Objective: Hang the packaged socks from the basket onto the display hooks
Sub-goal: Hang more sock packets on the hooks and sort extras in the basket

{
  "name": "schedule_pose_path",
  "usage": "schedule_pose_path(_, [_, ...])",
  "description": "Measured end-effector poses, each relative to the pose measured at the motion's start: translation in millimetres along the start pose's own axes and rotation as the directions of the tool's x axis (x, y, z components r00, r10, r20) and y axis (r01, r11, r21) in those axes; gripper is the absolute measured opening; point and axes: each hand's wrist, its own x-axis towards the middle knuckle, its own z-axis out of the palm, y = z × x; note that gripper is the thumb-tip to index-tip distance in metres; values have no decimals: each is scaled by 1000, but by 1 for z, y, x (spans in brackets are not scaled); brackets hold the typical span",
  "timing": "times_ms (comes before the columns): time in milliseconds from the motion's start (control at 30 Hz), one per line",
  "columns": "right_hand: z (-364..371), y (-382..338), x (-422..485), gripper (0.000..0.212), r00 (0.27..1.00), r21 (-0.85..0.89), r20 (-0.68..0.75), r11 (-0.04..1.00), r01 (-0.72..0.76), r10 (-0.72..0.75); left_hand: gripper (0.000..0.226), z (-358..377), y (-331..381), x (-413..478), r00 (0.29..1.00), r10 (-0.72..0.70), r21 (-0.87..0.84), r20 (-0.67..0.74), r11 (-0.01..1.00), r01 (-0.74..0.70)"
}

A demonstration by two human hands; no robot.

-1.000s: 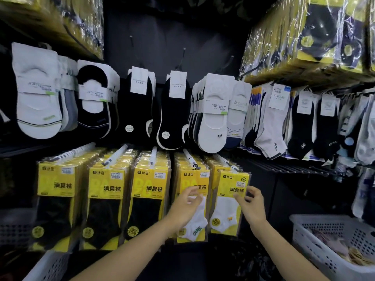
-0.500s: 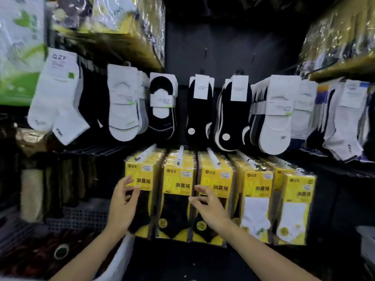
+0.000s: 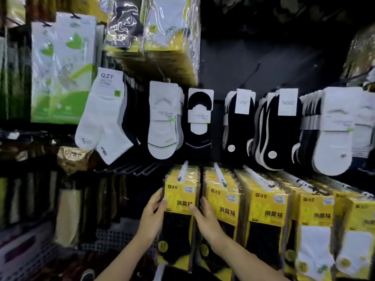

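Yellow packs of socks hang in several stacks along the lower row. The leftmost stack (image 3: 181, 196), holding black socks, hangs on a white-tagged hook (image 3: 182, 172). My left hand (image 3: 151, 218) grips its left edge, thumb on the front. On the right edge my right hand (image 3: 207, 220) holds it, thumb across the front and fingers slipped between this stack and the neighbouring stack (image 3: 225, 203). Further stacks (image 3: 312, 211) to the right hold black and white socks. No basket is in view.
Above hang rows of white socks (image 3: 105, 122) and black no-show socks (image 3: 239, 122) on cards. Bare black hooks (image 3: 129, 169) stick out left of the yellow stacks. Green-and-white packs (image 3: 60, 67) hang upper left. A grey perforated panel (image 3: 113, 238) lies lower left.
The view has swung further left. Both hands moved left from the middle stacks and closed in on the two edges of the leftmost yellow stack.
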Motion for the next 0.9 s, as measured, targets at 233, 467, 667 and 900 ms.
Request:
schedule_pose_path(233, [17, -5, 25, 72, 994, 145, -112, 989, 33, -16, 58, -8, -6, 20, 1000, -26, 12, -10, 1000, 27])
schedule_pose_path(467, [23, -17, 43, 69, 988, 187, -150, 981, 48, -20, 76, 10, 6, 36, 976, -67, -35, 208, 996, 76])
schedule_pose_path(667, [21, -12, 41, 68, 990, 163, -139, 986, 44, -22, 76, 10, -2, 32, 981, -9, -88, 194, 996, 26])
schedule_pose_path(900, [25, -2, 32, 72, 992, 122, -127, 992, 33, -18, 69, 10, -17, 25, 981, -20, -153, 193, 987, 51])
